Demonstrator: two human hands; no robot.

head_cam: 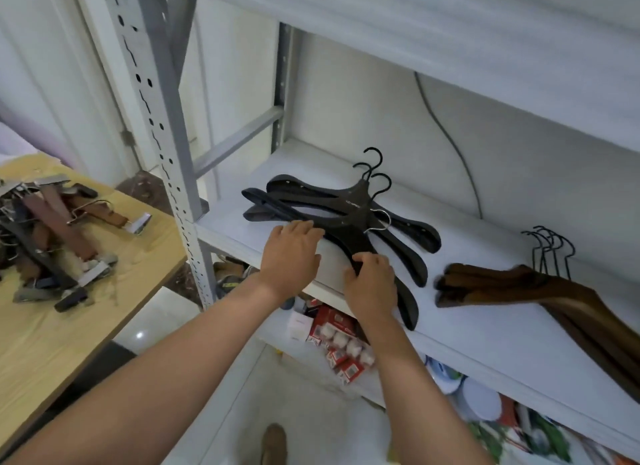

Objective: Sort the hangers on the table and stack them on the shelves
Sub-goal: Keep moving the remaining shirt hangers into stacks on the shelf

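Several black hangers lie fanned in a loose pile on the white shelf, hooks pointing to the back wall. My left hand rests flat on the near left arms of the pile, fingers straight. My right hand grips the near arm of a black hanger at the shelf's front edge. A stack of brown wooden hangers lies further right on the same shelf. More hangers, brown and dark with metal clips, sit in a heap on the wooden table at the left.
A grey perforated upright of the rack stands between table and shelf. A higher shelf overhangs. The lower shelf holds red and white boxes and colourful items. A cable runs down the back wall. A shoe shows on the floor.
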